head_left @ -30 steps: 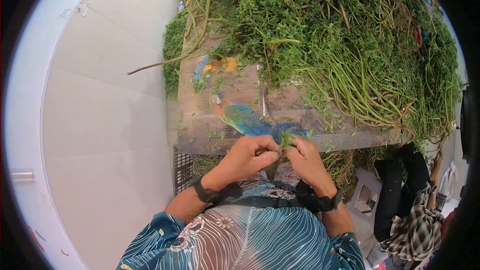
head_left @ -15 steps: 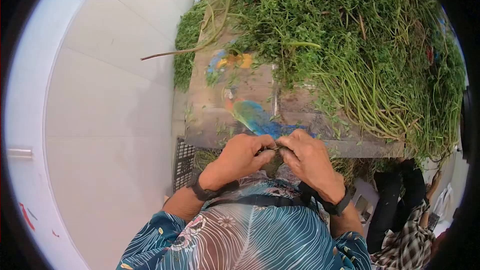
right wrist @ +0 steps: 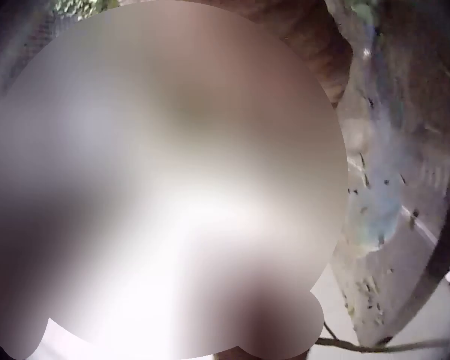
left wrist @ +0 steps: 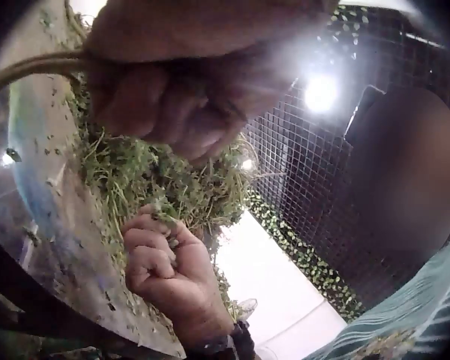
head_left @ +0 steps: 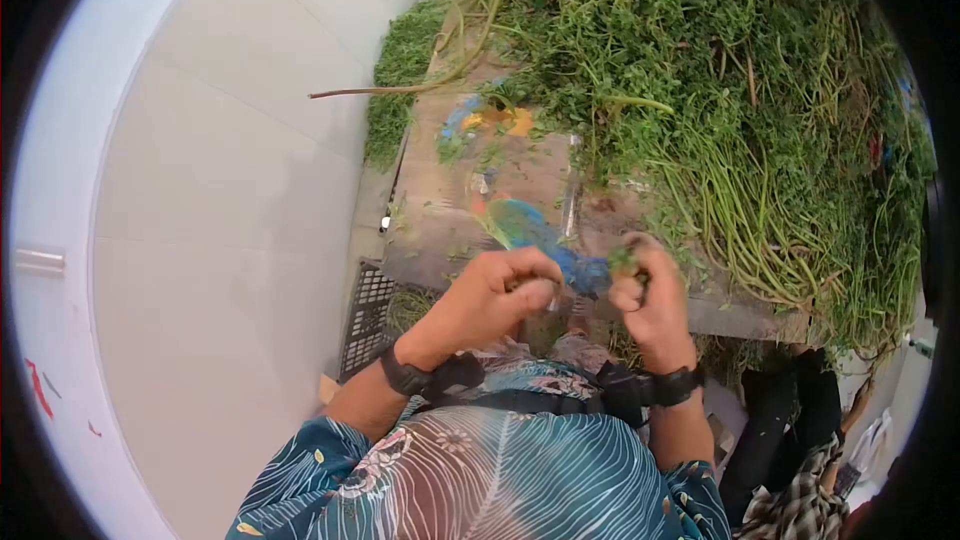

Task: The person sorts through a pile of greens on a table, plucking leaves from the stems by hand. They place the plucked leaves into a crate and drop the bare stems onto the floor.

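Observation:
Over the table's near edge, my left hand [head_left: 505,290] is curled, thumb and forefinger close together. A thin dark stem piece [left wrist: 232,109] shows at its fingertips in the left wrist view; the rest is hidden by the fingers. To the right, my right hand [head_left: 655,295] curls its fingers round a small leafy green sprig [head_left: 625,260]. The two hands are apart. Beyond them lies a large heap of leafy green stems [head_left: 640,70] on the table [head_left: 430,210], whose top bears a colourful bird picture [head_left: 525,225]. Most of the right wrist view is blurred.
Loose leaves lie scattered on the tabletop. One long stem [head_left: 370,93] sticks out past the table's left edge. A black plastic crate [head_left: 365,315] stands below the near left corner, by a white wall [head_left: 230,190]. Another person's dark-trousered legs [head_left: 780,410] are at the lower right.
My hands, together at a stem before, have parted. The right hand has turned and moved to the right with the sprig. The head view has swung left.

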